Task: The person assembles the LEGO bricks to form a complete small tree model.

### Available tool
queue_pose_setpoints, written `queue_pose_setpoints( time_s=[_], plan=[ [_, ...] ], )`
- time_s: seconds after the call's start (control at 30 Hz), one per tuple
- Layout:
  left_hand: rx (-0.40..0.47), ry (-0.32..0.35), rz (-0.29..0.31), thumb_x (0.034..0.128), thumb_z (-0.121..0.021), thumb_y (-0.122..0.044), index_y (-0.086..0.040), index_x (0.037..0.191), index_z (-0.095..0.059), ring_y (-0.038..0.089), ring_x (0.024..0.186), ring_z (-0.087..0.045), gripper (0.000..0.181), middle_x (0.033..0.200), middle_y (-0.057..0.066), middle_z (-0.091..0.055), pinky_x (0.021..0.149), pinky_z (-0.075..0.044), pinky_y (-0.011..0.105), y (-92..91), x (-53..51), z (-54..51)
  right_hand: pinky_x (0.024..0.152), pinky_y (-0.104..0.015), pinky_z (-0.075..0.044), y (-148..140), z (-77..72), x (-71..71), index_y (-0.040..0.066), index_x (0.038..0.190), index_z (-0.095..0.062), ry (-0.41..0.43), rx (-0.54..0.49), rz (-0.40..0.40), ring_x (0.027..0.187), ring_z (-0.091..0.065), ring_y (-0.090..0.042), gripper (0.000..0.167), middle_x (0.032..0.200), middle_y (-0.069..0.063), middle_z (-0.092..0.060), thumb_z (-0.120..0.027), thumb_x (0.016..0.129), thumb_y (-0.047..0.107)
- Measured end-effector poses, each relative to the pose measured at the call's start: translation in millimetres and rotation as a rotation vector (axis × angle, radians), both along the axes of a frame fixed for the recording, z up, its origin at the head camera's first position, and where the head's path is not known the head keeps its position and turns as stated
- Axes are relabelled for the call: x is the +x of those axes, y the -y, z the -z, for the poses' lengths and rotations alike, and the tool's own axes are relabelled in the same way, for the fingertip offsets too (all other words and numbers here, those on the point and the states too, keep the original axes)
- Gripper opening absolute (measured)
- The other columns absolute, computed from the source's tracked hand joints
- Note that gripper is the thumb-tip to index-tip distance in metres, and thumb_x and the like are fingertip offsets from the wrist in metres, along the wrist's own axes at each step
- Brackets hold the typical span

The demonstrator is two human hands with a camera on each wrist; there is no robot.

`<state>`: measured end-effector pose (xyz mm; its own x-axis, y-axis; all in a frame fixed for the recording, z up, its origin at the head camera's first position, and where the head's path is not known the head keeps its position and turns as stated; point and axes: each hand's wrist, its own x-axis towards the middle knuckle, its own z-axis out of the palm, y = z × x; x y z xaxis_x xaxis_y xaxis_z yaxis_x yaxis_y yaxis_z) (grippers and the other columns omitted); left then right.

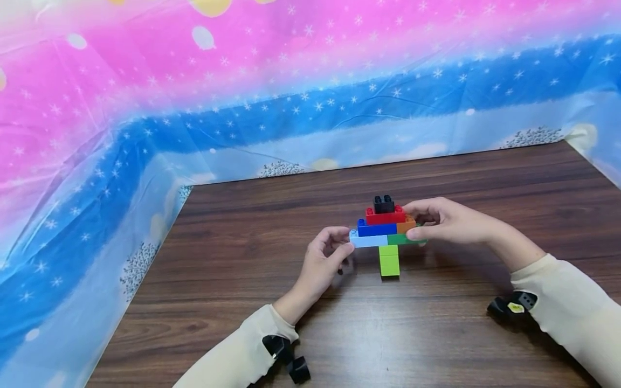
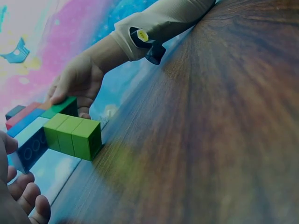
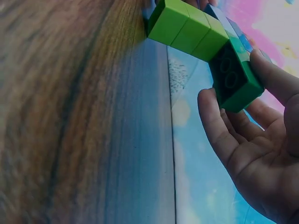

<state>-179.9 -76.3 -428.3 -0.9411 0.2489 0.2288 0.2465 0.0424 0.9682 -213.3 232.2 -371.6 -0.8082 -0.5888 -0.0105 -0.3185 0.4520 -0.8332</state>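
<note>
A tree-shaped toy brick model stands upright between my two hands. Its trunk is a stack of lime green bricks [image 1: 389, 262]; whether it touches the table or hovers just over it, I cannot tell. Above the trunk sit a light blue brick [image 1: 370, 241] and a green brick [image 3: 238, 77] side by side. Higher come a blue brick [image 1: 377, 230] beside an orange one [image 1: 405, 224], a red brick [image 1: 385, 217], and a black brick [image 1: 384, 205] on top. My left hand [image 1: 324, 258] pinches the light blue brick's outer end. With thumb and fingers, my right hand [image 1: 453, 220] holds the green brick's end.
Beneath everything lies a dark brown wood-grain table [image 1: 233, 231]. A pink and blue patterned cloth [image 1: 271, 91] hangs along its back and left edges. Black wrist devices [image 1: 286, 358] are strapped at both cream sleeves [image 1: 233, 350].
</note>
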Motion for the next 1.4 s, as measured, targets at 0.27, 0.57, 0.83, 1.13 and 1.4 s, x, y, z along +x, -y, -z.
queue_pose_setpoints(
  time_s=[0.27, 0.57, 0.83, 1.13, 1.4],
  plan=[
    [-0.010, -0.010, -0.024, 0.0979, -0.069, -0.006, 0.003, 0.117, -0.065, 0.011, 0.078, -0.058, 0.022, 0.100, 0.006, -0.067, 0.061, -0.048, 0.021, 0.4, -0.3, -1.6, 0.101, -0.050, -0.055, 0.8, 0.4, -1.0, -0.008, 0.153, -0.046, -0.016, -0.007, 0.014, 0.124, -0.063, -0.033, 0.065, 0.149, -0.024, -0.057, -0.074, 0.101, 0.019],
    [-0.039, -0.025, -0.045, 0.1007, -0.069, -0.008, 0.004, 0.115, -0.068, 0.019, 0.073, -0.057, 0.019, 0.096, 0.009, -0.069, 0.058, -0.049, 0.022, 1.4, -1.4, 0.7, 0.085, -0.035, -0.057, 5.5, 1.1, -1.9, -0.006, 0.150, -0.052, -0.049, 0.010, 0.043, 0.099, -0.066, -0.023, 0.060, 0.133, -0.015, -0.070, -0.075, 0.100, 0.019],
    [-0.044, -0.024, -0.082, 0.1039, -0.066, -0.009, 0.005, 0.121, -0.069, 0.015, 0.066, -0.054, 0.022, 0.089, 0.020, -0.065, 0.054, -0.046, 0.021, 0.9, -2.6, 3.0, 0.088, -0.030, -0.056, 8.7, 4.8, -2.6, -0.007, 0.147, -0.055, -0.098, -0.019, 0.095, 0.104, -0.063, -0.025, 0.058, 0.116, -0.009, -0.071, -0.077, 0.099, 0.017],
    [-0.001, 0.020, -0.058, 0.1111, -0.053, -0.013, 0.008, 0.128, -0.067, 0.011, 0.069, -0.060, 0.031, 0.105, 0.032, -0.066, 0.057, -0.046, 0.021, -1.4, -2.7, -0.3, 0.092, -0.027, -0.056, 7.4, 8.7, -3.8, -0.005, 0.147, -0.057, -0.124, -0.036, 0.151, 0.111, -0.063, -0.027, 0.055, 0.129, -0.016, -0.069, -0.076, 0.099, 0.015],
    [0.034, 0.071, -0.034, 0.1129, -0.049, -0.016, 0.009, 0.135, -0.064, 0.007, 0.071, -0.063, 0.037, 0.121, 0.031, -0.064, 0.059, -0.046, 0.020, -0.6, -3.0, 0.5, 0.086, -0.025, -0.056, 11.7, 11.7, -3.5, -0.004, 0.142, -0.063, -0.183, -0.059, 0.196, 0.107, -0.064, -0.025, 0.048, 0.130, -0.019, -0.070, -0.076, 0.099, 0.015]
  ],
)
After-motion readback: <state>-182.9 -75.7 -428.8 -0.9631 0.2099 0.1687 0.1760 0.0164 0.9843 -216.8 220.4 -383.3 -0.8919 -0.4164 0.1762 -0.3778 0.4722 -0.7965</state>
